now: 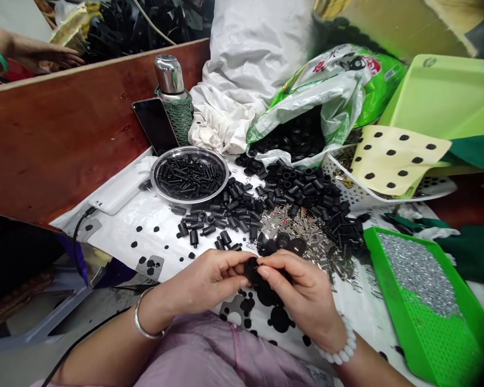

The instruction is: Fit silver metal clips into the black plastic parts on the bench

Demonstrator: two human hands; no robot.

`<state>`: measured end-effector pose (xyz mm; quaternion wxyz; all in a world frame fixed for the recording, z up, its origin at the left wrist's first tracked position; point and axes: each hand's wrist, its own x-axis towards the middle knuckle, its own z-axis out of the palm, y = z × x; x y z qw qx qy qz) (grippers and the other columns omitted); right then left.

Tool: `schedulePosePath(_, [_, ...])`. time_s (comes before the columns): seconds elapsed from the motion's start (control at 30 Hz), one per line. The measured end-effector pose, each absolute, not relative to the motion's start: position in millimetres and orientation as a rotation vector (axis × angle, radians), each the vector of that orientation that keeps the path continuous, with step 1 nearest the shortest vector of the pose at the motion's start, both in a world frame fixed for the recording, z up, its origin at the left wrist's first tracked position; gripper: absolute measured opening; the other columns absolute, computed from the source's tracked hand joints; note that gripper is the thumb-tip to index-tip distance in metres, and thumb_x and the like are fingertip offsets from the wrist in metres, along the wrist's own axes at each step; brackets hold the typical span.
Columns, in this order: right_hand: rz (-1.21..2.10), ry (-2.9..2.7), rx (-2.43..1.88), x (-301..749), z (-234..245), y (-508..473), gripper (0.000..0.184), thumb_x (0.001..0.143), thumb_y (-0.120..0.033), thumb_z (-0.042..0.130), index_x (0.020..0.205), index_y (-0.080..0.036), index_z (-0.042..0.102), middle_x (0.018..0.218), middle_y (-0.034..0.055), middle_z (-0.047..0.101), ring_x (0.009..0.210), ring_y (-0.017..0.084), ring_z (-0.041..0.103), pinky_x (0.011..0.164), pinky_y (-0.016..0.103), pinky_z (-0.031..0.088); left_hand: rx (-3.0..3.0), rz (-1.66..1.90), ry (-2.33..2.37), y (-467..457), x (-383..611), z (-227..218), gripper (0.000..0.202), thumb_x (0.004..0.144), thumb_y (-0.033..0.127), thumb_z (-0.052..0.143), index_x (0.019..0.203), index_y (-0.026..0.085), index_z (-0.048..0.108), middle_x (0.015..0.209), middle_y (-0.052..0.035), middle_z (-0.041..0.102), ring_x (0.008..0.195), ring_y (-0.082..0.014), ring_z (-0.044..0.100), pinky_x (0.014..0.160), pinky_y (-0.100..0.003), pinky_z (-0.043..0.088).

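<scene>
A small round black plastic part (251, 271) is held at the table's near edge, in front of the lap. My left hand (213, 279) pinches it from the left between thumb and fingers. From the other side, the closed thumb and fingers of my right hand (300, 290) press on the same part; any smaller piece between their tips is hidden. Just beyond the fingertips lie black discs (282, 243) and a heap of small silver metal pieces (306, 231), a few with red bits. Black cylindrical parts (229, 207) spread behind and to the left.
A round metal dish (153, 185) holds black screw-like pieces. A green tray (407, 336) with small silver parts stands right. Behind are an open bag (342, 102) of black parts, a white basket (347, 191), a phone (155, 124) and a flask (170, 75). Another person's hand (36, 54) shows beyond the wooden partition (64, 140).
</scene>
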<state>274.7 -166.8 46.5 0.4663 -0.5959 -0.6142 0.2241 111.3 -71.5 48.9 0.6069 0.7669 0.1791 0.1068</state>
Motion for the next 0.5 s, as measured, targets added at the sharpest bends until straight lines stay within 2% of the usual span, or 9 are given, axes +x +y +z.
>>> schedulePosePath(0.2, [0.475,-1.593,-1.427,268.8,47.4,-164.3,0.009,0.082,-0.014,0.056,0.085,-0.016,0.064,0.069,0.0018,0.061,0.060,0.011,0.057,0.053,0.023,0.046,1.930,0.324,0.543,-74.5,111.4,49.1,0.018,0.086,0.020,0.046,0.085,0.014,0.064,0.072,0.0004,0.060,0.066,-0.0107,0.052,0.062,-0.020,0.041])
schedulePosePath(0.37, [0.361,-1.657,-1.425,270.0,48.2,-164.4,0.014,0.083,-0.014,0.054,0.094,-0.016,0.062,0.083,0.0060,0.060,0.073,0.015,0.057,0.062,0.028,0.049,1.834,0.327,0.559,-72.3,109.7,43.9,0.020,0.085,0.021,0.048,0.079,0.013,0.066,0.070,-0.0004,0.059,0.065,-0.0108,0.052,0.060,-0.019,0.040])
schedulePosePath(0.5, [0.486,-1.740,-1.410,276.4,49.4,-163.7,0.023,0.083,-0.017,0.055,0.106,-0.016,0.057,0.088,0.0055,0.056,0.066,0.011,0.053,0.058,0.026,0.048,1.780,0.326,0.530,-70.9,109.2,40.4,0.021,0.085,0.021,0.050,0.075,0.012,0.066,0.067,0.0004,0.057,0.063,-0.0095,0.050,0.058,-0.018,0.037])
